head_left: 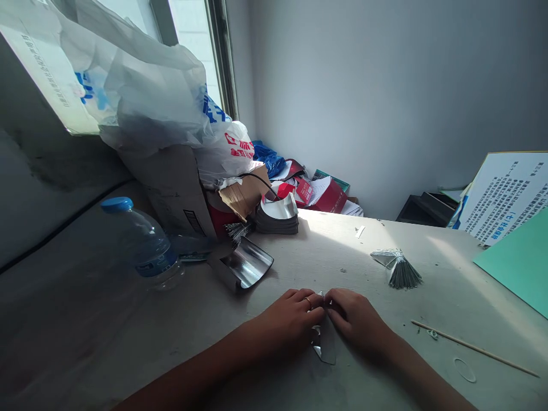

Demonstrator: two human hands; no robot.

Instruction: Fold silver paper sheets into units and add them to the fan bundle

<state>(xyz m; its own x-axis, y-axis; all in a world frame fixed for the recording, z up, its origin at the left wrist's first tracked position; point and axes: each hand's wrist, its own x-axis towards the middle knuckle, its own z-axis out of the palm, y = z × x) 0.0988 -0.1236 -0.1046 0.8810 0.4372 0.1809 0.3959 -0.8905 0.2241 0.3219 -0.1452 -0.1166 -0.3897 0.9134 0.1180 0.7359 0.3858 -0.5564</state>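
Note:
My left hand (295, 314), with a ring on one finger, pinches a small shiny silver foil sheet (317, 338) against the table. Beside it, my right hand (353, 315) closes its fingertips on the top end of the same sheet. The fingers of both hands nearly meet there and cover much of the sheet; its pointed lower end shows below them. A curved stack of silver sheets (252, 264) lies to the left, beyond my left hand. On the far right side sits a fanned bundle of folded silver pieces (402, 271).
A thin wooden stick (475, 346) and a rubber band (464, 370) lie at right. At left stand a plastic bottle (148, 251) and a cardboard box (171, 188) under plastic bags (158, 97). Another curved stack (277, 220) sits at the back. A green sheet (522, 262) is at far right.

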